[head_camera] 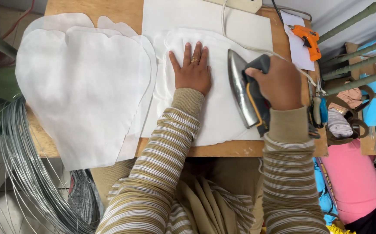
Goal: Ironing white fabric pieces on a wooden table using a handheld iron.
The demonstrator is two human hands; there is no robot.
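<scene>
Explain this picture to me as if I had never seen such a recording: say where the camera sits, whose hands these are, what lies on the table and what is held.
There is no machine here, only a person at work. The single camera sits on that person's head and looks down, so both striped sleeves reach in from the bottom.

The left hand lies flat, fingers spread, on a white fabric piece spread on the wooden table. The right hand grips the handle of an electric iron, tipped so its metal soleplate shows.

To the left lies a stack of white cut fabric shapes. An orange glue gun rests at the far right corner. Coils of grey wire hang beside the table.
</scene>
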